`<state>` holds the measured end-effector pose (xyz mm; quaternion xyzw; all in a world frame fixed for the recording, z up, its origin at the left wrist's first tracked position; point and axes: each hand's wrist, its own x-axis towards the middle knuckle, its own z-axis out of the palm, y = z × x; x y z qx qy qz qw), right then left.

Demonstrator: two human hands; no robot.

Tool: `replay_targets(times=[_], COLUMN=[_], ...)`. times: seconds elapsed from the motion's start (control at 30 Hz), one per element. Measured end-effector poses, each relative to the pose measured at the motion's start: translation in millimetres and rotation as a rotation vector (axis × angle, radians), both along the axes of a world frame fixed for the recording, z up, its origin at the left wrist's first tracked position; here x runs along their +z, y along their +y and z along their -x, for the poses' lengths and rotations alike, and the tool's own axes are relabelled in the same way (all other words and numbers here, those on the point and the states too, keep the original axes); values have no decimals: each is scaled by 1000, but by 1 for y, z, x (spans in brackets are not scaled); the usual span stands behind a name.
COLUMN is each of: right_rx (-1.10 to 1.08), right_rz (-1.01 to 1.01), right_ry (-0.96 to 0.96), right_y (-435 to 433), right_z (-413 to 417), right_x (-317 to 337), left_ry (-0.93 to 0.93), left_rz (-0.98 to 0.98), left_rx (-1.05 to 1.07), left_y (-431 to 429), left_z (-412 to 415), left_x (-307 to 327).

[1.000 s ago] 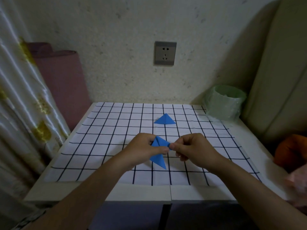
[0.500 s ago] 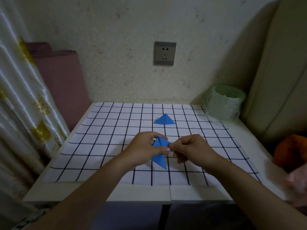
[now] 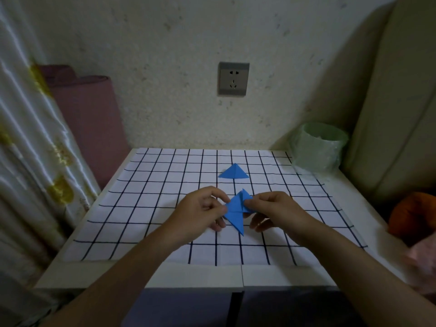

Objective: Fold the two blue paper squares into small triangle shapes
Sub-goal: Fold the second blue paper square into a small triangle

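Observation:
A folded blue triangle [image 3: 233,172] lies flat on the checked mat [image 3: 153,199], toward the back centre. In front of it, just above the mat, I hold the second blue paper [image 3: 234,213], partly folded with a long point hanging down toward me. My left hand [image 3: 200,212] pinches its left corner. My right hand [image 3: 271,208] pinches the small upper flap on its right side. Both hands hide parts of the paper's edges.
A green bin with a plastic liner [image 3: 317,147] stands at the mat's back right corner. A pink roll [image 3: 89,119] leans left of the table beside a curtain [image 3: 28,138]. A wall socket [image 3: 233,79] is behind. An orange object [image 3: 412,213] sits right.
The held paper has opened a little and tilted; its upper flap now stands out to the right. My hands have drawn slightly apart and the right hand's lower fingers have spread.

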<state>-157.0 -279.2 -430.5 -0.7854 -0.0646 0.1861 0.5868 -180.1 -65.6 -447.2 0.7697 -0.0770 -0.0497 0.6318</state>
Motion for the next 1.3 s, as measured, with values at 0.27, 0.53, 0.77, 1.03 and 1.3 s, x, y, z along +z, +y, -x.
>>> replay_targets(times=[0.27,0.53,0.77,1.03,1.3], right_rx=[25,26,87,108,80], right_rz=[-57,-31,31,98,48], right_ry=[109,57,-41,-40,77], right_y=[-3,-3,-3,-4,-5], right_z=[0,-1,-1,-3,-5], right_x=[2,2,0,-2,-3], left_ry=[-183,-289,106,237,148], left_rz=[-251,-279,6,70,21], left_rx=[-88,47,103,123,31], left_y=[-2,-7,-15,-18,-14], left_z=[2,-3,0,-1,0], left_x=[-7,-9,1,4,5])
